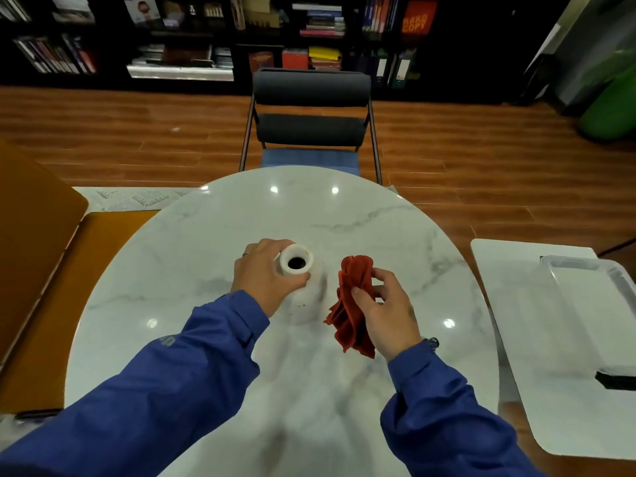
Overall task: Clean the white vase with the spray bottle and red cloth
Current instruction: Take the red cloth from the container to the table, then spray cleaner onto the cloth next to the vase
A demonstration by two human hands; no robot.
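White vase [304, 290] in left hand [265, 273], right hand [385, 311] pinching red cloth [351, 304].

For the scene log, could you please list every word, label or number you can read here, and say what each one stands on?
"HARD COPY": orange book cover on the dark bookshelf, upper right; the first word is blurred, so that reading is uncertain.
Light logo on the left blue sleeve: creased, unreadable.
Other book spines and binder labels: too small and blurred.
White vase, red cloth: no text.

The vase [304, 290] stands mid-table [378, 218], cloth [351, 304] just right of it, chair [311, 122] behind
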